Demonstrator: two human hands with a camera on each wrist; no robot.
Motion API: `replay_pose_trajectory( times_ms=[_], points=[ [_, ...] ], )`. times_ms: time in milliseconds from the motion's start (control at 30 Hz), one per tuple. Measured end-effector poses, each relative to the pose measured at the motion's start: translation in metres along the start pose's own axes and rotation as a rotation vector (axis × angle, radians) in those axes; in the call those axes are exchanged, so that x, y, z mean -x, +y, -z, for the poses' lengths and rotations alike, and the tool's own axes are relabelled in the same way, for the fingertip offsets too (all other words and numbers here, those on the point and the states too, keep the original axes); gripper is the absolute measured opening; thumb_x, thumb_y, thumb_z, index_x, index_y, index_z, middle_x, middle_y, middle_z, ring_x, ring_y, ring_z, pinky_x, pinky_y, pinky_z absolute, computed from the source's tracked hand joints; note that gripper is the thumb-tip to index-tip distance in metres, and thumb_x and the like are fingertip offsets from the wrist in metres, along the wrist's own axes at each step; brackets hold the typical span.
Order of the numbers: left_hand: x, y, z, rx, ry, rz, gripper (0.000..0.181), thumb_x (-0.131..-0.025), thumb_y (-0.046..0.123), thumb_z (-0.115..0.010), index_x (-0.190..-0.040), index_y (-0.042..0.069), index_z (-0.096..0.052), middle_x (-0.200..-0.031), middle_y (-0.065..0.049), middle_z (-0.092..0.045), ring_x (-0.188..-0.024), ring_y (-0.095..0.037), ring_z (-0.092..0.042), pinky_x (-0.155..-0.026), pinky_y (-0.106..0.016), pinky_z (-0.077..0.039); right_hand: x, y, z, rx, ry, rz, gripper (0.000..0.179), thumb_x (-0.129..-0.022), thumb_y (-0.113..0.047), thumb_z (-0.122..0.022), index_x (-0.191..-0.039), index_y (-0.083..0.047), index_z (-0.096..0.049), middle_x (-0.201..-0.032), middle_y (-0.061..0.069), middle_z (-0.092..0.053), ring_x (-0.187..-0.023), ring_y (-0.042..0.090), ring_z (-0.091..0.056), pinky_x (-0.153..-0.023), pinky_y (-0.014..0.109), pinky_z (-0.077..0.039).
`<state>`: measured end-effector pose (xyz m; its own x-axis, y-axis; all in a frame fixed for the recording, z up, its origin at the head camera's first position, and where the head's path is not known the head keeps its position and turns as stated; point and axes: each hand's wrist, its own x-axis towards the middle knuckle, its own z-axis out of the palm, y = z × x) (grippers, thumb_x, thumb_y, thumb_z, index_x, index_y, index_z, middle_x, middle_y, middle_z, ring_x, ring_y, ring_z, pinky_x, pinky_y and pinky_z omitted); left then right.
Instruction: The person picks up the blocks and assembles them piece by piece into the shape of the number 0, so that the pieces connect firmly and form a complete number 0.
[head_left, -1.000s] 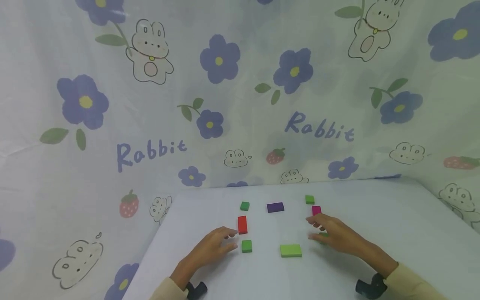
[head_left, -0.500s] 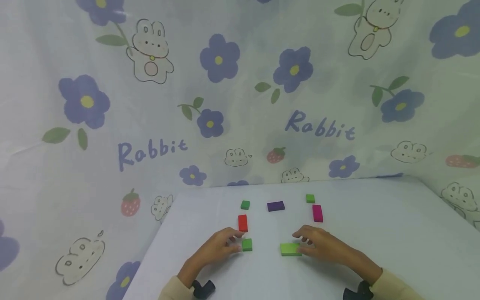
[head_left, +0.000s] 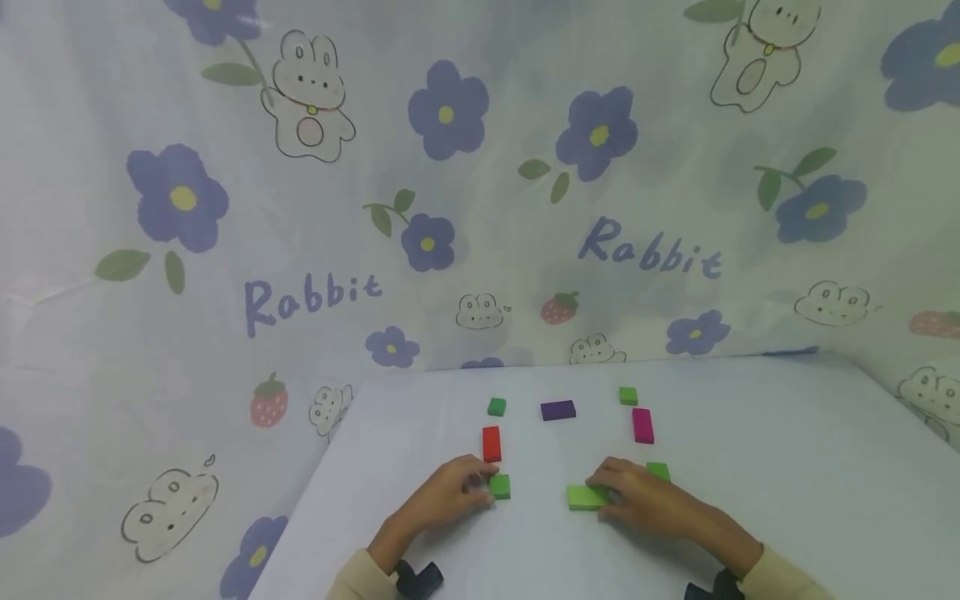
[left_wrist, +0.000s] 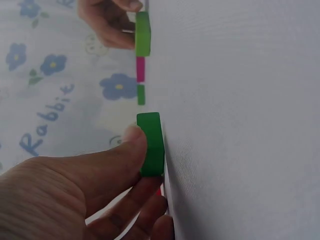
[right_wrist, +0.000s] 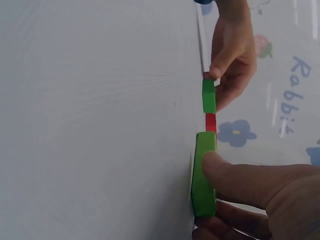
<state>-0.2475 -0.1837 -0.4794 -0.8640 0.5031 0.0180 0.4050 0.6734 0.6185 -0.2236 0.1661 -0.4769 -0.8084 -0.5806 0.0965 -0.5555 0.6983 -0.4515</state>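
Observation:
My left hand (head_left: 452,489) pinches a small square green block (head_left: 501,487) at the near left of the white table, thumb on one side and fingers on the other. In the left wrist view the thumb presses the green block (left_wrist: 154,145) near its edge. My right hand (head_left: 648,498) holds a longer light green block (head_left: 583,498) by its right end. Its thumb lies across the light green block (right_wrist: 202,185) in the right wrist view, fingers behind. Just beyond the left hand lies a red block (head_left: 491,444). Another green block (head_left: 657,471) peeks out behind the right hand.
Farther back on the white table (head_left: 750,425) lie a dark green block (head_left: 497,407), a purple block (head_left: 558,410), a bright green block (head_left: 627,396) and a magenta block (head_left: 642,426). A patterned rabbit-and-flower cloth (head_left: 510,242) hangs behind the table.
My right hand has moved left and nearer, from the right-hand green block to the light green one, and now grips it. My left hand has moved slightly right and taken hold of the square green block.

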Motion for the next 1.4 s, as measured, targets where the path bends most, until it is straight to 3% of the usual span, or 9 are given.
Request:
replay_pose_trajectory(
  times_ms=[333,567,767,1067,1400],
  points=[
    [-0.007,0.005,-0.004,-0.016,0.008,-0.015,0.037,-0.088,0.024,-0.075,-0.125,0.022,-0.067,-0.110,0.010,-0.065,-0.100,-0.007,-0.058,-0.086,-0.024,-0.053,0.000,0.008,0.006,0.022,0.048,0.055,0.032,-0.084,-0.022,-0.080,-0.113,-0.013,-0.072,-0.104,-0.011,-0.066,-0.092,0.001,-0.059,-0.084,0.025,-0.056],
    [-0.006,0.006,-0.010,0.023,-0.002,0.067,0.034,-0.087,0.028,-0.077,-0.119,0.020,-0.067,-0.106,0.010,-0.064,-0.096,-0.007,-0.057,-0.081,-0.024,-0.052,-0.002,0.004,-0.001,-0.037,0.053,0.042,0.029,-0.085,-0.023,-0.078,-0.112,-0.014,-0.072,-0.104,-0.012,-0.065,-0.092,-0.001,-0.058,-0.085,0.024,-0.056],
    [-0.014,0.013,-0.018,0.051,0.008,0.057,0.035,-0.087,0.030,-0.076,-0.119,0.018,-0.067,-0.100,0.009,-0.063,-0.090,-0.007,-0.056,-0.075,-0.022,-0.050,-0.006,0.000,-0.006,-0.046,0.044,0.029,0.029,-0.087,-0.023,-0.077,-0.114,-0.015,-0.072,-0.106,-0.013,-0.065,-0.097,0.001,-0.060,-0.088,0.027,-0.056],
    [-0.022,0.023,-0.025,0.100,0.013,0.042,0.032,-0.088,0.026,-0.076,-0.116,0.015,-0.066,-0.097,0.006,-0.061,-0.084,-0.007,-0.054,-0.068,-0.019,-0.047,-0.012,-0.005,-0.013,-0.080,0.049,0.103,0.029,-0.088,-0.020,-0.075,-0.116,-0.015,-0.071,-0.108,-0.012,-0.065,-0.100,0.003,-0.060,-0.091,0.027,-0.056],
    [-0.022,0.022,-0.038,0.132,0.075,0.036,0.032,-0.086,0.028,-0.078,-0.113,0.015,-0.067,-0.100,0.006,-0.061,-0.091,-0.008,-0.052,-0.078,-0.021,-0.045,-0.012,-0.007,-0.024,-0.070,0.070,0.139,0.027,-0.090,-0.025,-0.074,-0.116,-0.017,-0.070,-0.109,-0.012,-0.063,-0.103,0.003,-0.058,-0.093,0.030,-0.054]
  ],
)
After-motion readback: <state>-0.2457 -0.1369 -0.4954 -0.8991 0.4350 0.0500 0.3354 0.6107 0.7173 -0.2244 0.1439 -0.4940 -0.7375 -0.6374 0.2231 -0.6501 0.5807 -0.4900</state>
